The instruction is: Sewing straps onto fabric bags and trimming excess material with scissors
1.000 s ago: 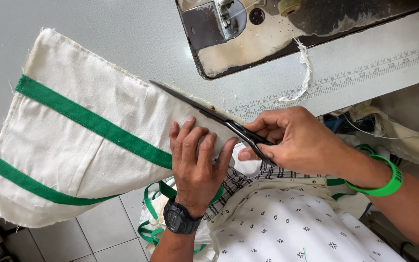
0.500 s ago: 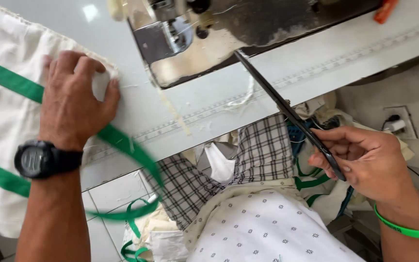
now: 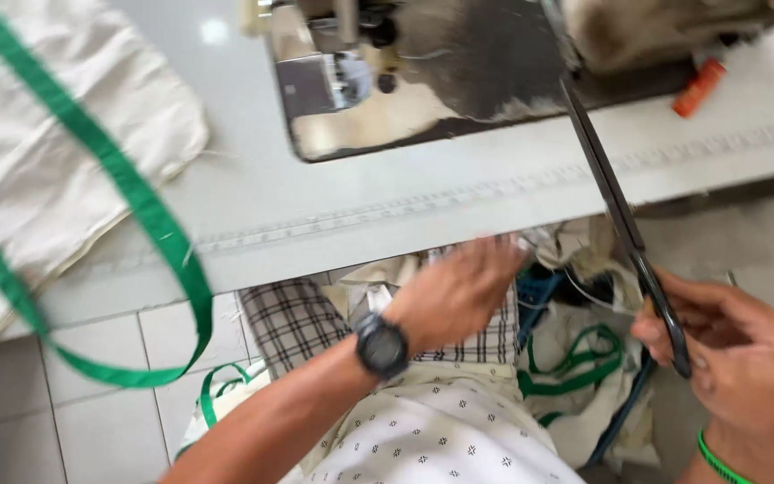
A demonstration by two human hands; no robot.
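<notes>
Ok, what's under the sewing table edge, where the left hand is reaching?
Under the table, the left hand reaches over checked cloth toward crumpled pale fabric and green straps. Anything deeper is hidden by the tabletop and the hand.

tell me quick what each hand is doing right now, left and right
Left hand: holds nothing that shows, blurred, reaching toward the fabric pile below the table edge.
Right hand: closed around the handles of the long black scissors.

left hand (image 3: 459, 291) off bag (image 3: 55, 179) — lowered
</notes>
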